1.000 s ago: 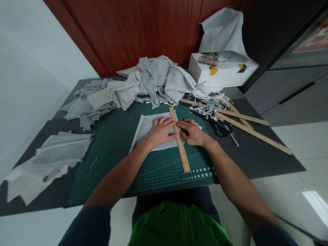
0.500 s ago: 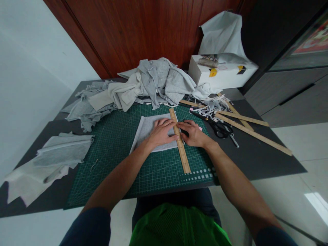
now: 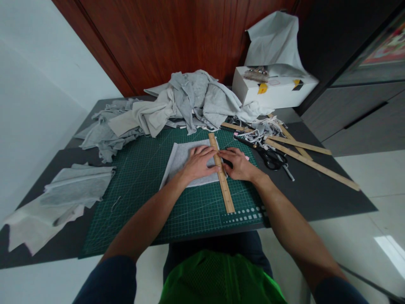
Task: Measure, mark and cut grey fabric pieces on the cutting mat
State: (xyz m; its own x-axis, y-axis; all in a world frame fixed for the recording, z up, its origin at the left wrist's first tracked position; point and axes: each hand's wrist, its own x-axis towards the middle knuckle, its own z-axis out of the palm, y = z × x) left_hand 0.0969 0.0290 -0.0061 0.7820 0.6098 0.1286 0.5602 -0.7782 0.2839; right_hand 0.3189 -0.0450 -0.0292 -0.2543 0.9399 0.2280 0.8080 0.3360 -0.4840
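Your left hand (image 3: 198, 164) lies flat, fingers spread, palm down on the grey fabric piece (image 3: 186, 162), with fingertips touching the left edge of the wooden ruler (image 3: 221, 177). Your right hand (image 3: 239, 164) sits just beside the ruler's right edge, fingers curled around a small dark tool; too hidden to tell what it is or how firm the grip is. The ruler lies over the right edge of the fabric, running away from you at a slight tilt, its near end past the cloth on the green cutting mat (image 3: 142, 202). Handling, as a judgement: the fabric looks light, soft and limp, likely to creep or wrinkle under side load, so hold it by flat pressure close to the ruler, not by pinching an edge. The ruler looks stiff, thin and light, and may slide on cloth; press it down mid-length, fingertips clear of the working edge. Outward: black scissors (image 3: 268, 157) and more wooden sticks (image 3: 311, 164) lie on the desk (image 3: 316, 194) to your right, near a tangle of cloth strips (image 3: 264, 128). A heap of grey fabric (image 3: 186, 101) sits behind the mat, a white box (image 3: 272, 90) at back right, folded grey pieces (image 3: 76, 183) at far left.
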